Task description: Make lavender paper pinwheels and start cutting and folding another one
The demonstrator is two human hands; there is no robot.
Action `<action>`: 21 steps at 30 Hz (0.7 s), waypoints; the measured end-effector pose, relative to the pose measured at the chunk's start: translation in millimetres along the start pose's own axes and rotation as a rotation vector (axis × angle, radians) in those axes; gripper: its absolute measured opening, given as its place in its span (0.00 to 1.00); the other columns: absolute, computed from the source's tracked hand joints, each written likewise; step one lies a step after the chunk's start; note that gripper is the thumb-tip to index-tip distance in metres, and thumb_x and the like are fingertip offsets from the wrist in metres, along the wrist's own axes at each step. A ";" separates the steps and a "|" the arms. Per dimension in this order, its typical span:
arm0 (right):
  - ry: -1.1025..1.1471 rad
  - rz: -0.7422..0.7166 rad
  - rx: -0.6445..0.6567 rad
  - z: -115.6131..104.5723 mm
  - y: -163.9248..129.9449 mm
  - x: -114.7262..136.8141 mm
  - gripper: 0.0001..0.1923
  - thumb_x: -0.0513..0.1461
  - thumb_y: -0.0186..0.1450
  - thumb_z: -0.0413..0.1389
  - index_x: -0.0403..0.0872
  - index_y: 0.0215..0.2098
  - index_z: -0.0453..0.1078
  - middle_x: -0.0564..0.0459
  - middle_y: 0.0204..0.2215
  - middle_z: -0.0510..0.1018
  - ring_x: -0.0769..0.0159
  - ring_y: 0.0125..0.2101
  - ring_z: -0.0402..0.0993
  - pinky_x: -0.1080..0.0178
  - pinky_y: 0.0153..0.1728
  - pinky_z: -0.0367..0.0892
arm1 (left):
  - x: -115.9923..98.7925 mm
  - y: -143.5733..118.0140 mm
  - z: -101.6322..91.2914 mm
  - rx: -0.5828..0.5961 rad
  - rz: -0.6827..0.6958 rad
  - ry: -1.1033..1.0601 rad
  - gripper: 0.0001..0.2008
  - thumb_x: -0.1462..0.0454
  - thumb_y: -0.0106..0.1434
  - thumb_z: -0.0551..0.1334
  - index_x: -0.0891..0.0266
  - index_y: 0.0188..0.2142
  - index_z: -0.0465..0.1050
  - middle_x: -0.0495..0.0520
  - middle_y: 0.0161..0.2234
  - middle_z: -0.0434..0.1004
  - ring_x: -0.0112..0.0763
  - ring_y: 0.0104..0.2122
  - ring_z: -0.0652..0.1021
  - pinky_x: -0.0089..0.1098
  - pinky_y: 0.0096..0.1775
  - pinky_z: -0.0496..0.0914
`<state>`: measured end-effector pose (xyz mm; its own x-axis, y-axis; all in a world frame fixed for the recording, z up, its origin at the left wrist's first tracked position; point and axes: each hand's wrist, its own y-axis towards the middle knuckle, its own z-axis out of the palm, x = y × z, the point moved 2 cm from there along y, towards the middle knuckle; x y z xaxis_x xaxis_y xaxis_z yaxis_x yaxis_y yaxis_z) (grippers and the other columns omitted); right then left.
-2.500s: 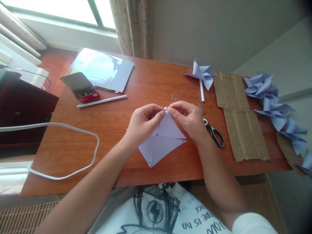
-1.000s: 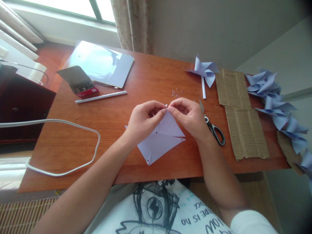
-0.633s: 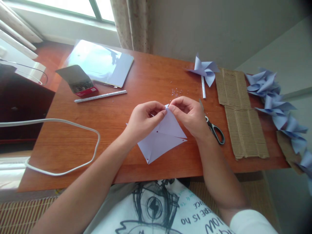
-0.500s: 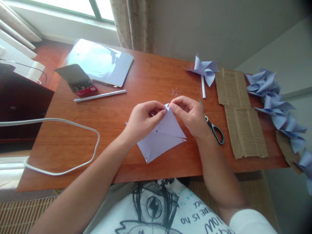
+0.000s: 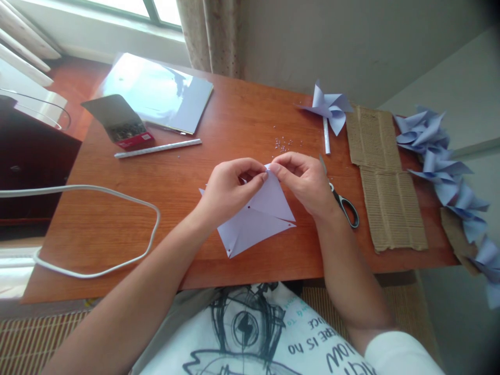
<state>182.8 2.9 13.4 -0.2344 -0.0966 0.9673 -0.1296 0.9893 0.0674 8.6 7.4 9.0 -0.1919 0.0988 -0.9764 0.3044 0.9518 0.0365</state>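
A pale lilac sheet of paper (image 5: 253, 227), slit from its corners and punched with small holes, lies low over the table in front of me. My left hand (image 5: 236, 185) pinches its far corner between thumb and fingers. Beside it, my right hand (image 5: 302, 179) closes thumb and forefinger on the same far corner, the fingertips of both hands nearly meeting. The paper's left part is partly hidden under my left hand. Just right of my right wrist lie scissors (image 5: 347, 208) with black and grey handles, blades partly covered by the hand.
Punched paper bits (image 5: 283, 145) lie beyond my hands. A paper pinwheel (image 5: 330, 108) on a white stick stands near corrugated cardboard (image 5: 392, 208); more pinwheels (image 5: 449, 177) line the right edge. Leftward are an open box (image 5: 128, 127), a rolled paper stick (image 5: 158, 149), a shiny folder (image 5: 156, 96) and a white cable (image 5: 109, 192).
Both hands keep their pinch on the far corner and have barely moved. The view has shifted slightly.
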 end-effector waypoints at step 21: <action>-0.096 -0.061 -0.005 1.9 -2.8 2.9 0.14 0.50 0.66 0.63 0.49 0.34 0.78 0.53 0.33 0.82 0.63 0.34 0.77 0.61 0.36 0.71 | -1.0 0.5 -0.3 -0.006 -0.110 -0.129 0.13 0.56 0.63 0.65 0.64 0.30 0.78 0.51 0.25 0.73 0.25 0.24 0.68 0.26 0.23 0.59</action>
<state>180.7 -0.3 15.5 -0.3173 -0.1660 0.9337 -0.1414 0.9818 0.1265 8.7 7.9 10.1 -0.1019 -0.0434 -0.9938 0.2825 0.9567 -0.0708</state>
